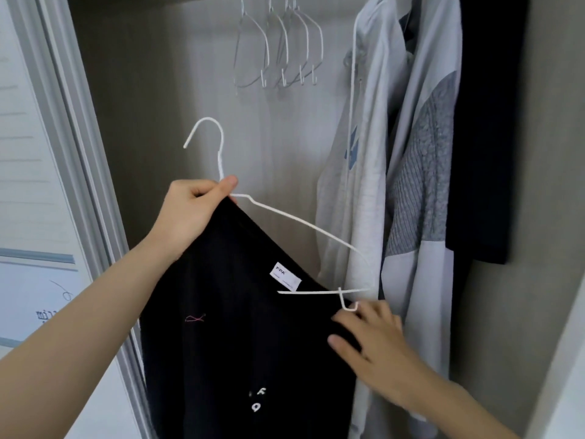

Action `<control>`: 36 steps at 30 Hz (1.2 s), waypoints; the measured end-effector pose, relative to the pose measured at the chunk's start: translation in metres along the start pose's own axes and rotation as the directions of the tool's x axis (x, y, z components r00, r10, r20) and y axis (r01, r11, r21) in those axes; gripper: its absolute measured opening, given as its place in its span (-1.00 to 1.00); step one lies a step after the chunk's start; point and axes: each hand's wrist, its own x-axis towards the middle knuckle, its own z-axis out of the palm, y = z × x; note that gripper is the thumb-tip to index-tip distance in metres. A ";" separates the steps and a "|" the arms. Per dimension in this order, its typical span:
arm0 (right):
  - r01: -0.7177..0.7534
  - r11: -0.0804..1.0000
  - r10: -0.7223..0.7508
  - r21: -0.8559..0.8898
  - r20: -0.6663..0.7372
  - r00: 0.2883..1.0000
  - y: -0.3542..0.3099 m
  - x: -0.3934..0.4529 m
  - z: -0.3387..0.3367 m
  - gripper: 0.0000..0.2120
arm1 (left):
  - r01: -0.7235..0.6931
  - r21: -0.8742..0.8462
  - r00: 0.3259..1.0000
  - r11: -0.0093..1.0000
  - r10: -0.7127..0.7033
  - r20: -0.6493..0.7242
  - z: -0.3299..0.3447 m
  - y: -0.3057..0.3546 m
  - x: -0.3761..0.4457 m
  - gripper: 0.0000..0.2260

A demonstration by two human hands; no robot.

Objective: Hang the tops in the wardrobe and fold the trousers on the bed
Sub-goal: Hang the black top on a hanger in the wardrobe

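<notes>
Open wardrobe fills the view, sliding door frame on the left. Inside on the right hang a pale grey-white top, another light top with a grey knit panel, and a dark garment at the far side; a bunch of bare wire hangers hangs up top, the rail itself out of frame. In front, a black top with a white neck label and small white marks is half on a white wire hanger: the left shoulder is covered, the right arm of the hanger and its end are still bare. Left hand is clamped round the hanger neck just under the hook, pinching black cloth there too. Right hand has loose, spread fingers touching the fabric just below the hanger's bare right end, not gripping. Likely step: pulling the collar over the right shoulder. Risks: weight sits on one side, so the top may slide off when lifted; the small hook at the bar's end may snag the fabric; the hook could catch neighbouring clothes on the way up.
</notes>
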 end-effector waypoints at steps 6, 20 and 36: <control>0.107 0.950 -0.037 0.295 -0.232 0.972 0.015 0.000 -0.035 -0.81 | -0.062 0.153 0.997 0.986 0.069 -0.035 -0.002 -0.011 -0.008 -0.43; 0.179 0.984 -0.174 0.003 -0.207 0.963 0.019 -0.005 -0.054 -0.84 | 0.051 0.021 0.993 0.998 -0.049 -0.109 -0.010 -0.025 -0.016 -0.43; 0.136 0.572 0.410 0.809 -0.426 0.807 0.000 0.025 -0.065 -0.70 | -0.171 0.138 0.894 0.976 0.094 0.438 -0.004 -0.061 -0.043 -0.70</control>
